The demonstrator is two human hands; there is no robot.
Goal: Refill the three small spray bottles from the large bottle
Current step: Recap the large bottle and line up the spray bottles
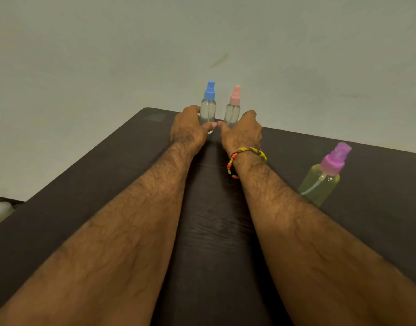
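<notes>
**Carefully now: two small bottles at the far edge**

Right now your left hand [189, 128] curls round the lower body of the blue-capped bottle [208, 107], thumb across the front. Your right hand [243, 132] is curled at the base of the pink-capped bottle [232, 108]; whether it truly grips or only touches it, I cannot tell, since the fingers hide behind the hand. Both bottles stand upright, just beside each other, at the far edge of the dark table [84, 184]. The purple-capped bottle [322, 180] stands near and to the right, well apart from your hands, close beside your right forearm.

The likeliest trouble is a bottle tipping off that far edge: they are tall, slim and narrow-based, so a sideways nudge could topple them. Drawing your right arm back could also knock the purple-capped bottle.

The small bottles look like clear, smooth plastic cylinders with matte stepped pump tops; their contents are hard to judge. The purple-capped one is wider, holds pale yellow liquid, and shows a thin dip tube. The tabletop has a faint wood grain. A woven bracelet [247, 156] with beads circles your right wrist.
</notes>
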